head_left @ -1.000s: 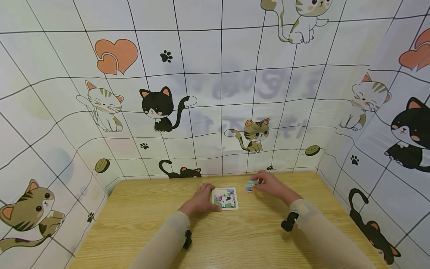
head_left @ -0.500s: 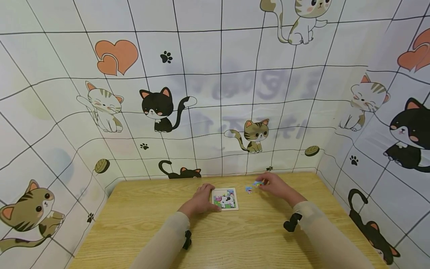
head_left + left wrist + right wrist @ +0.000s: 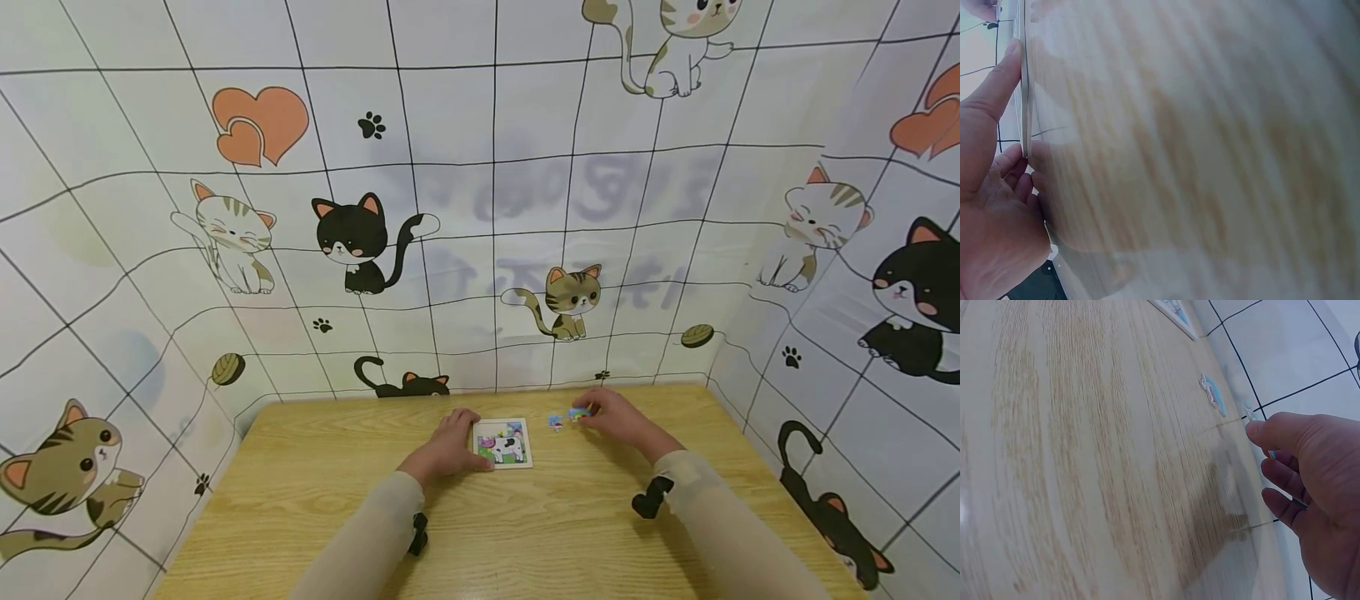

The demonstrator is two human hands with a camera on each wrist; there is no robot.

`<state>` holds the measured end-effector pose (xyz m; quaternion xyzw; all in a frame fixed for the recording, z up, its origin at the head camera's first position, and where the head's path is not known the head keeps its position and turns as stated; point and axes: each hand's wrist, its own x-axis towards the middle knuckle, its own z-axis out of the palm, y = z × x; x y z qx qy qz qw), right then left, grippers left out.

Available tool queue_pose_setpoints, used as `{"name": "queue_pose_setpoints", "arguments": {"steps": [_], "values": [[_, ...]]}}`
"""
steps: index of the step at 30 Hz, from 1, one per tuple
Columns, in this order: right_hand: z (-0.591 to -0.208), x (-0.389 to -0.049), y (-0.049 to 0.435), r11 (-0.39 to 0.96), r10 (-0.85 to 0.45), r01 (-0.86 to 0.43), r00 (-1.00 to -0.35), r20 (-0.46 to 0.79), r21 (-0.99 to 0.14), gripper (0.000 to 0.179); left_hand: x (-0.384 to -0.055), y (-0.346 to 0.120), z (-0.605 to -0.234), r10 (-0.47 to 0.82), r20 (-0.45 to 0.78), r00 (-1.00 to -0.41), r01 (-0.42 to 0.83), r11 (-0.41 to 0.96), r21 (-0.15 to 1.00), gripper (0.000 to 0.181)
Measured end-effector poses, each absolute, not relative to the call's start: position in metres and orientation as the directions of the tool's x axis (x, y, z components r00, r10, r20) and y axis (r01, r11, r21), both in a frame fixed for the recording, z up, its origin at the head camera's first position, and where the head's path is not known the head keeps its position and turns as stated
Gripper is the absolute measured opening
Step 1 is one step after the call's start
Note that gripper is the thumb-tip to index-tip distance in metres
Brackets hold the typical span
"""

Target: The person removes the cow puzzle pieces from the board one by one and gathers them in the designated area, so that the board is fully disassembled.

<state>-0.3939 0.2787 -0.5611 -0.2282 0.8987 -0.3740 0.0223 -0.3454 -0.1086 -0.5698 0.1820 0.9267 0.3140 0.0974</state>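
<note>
A small square jigsaw puzzle with a pale frame point(image 3: 514, 467) lies on the table, its picture showing a black-and-white cow. My left hand point(image 3: 447, 450) holds the frame at its left side, thumb at the near corner and fingers along the far left. In the left wrist view the frame point(image 3: 1025, 94) appears edge-on beside the thumb. To the right, my right hand point(image 3: 617, 414) pinches a colourful puzzle piece point(image 3: 577, 413) between thumb and fingers, low over the table. One loose blue puzzle piece point(image 3: 555, 422) lies between that hand and the frame; the right wrist view shows this loose piece point(image 3: 1212, 395) too.
The wooden table point(image 3: 360, 517) reaches back to a white cloth wall point(image 3: 465, 292) printed with grid lines and cartoon cats. Similar cloth closes off both sides. A black strap mount point(image 3: 652, 497) sits on the right sleeve.
My right hand has moved slightly right with its puzzle piece, apart from the loose piece, and then lowered a little. My left hand and the framed puzzle have stayed put.
</note>
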Motion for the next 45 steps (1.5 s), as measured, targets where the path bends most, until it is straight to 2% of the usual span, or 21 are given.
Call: {"name": "queue_pose_setpoints", "arguments": {"steps": [12, 25, 45], "values": [[-0.57, -0.398, 0.278, 0.64, -0.418, -0.354, -0.905, 0.077, -0.682, 0.023, -0.345, -0.107, -0.569, 0.399, -0.064, -0.915, 0.276, 0.732, 0.622, 0.098], [-0.577, -0.4, 0.28, 0.625, -0.456, -0.366, -0.888, 0.058, -0.69, 0.023, -0.343, -0.108, -0.566, 0.402, -0.06, -0.914, 0.28, 0.73, 0.624, 0.098], [-0.571, -0.397, 0.28, 0.627, -0.44, -0.304, -0.898, -0.005, -0.717, 0.029, -0.345, -0.108, -0.569, 0.407, -0.053, -0.912, 0.29, 0.732, 0.616, 0.097]]}}
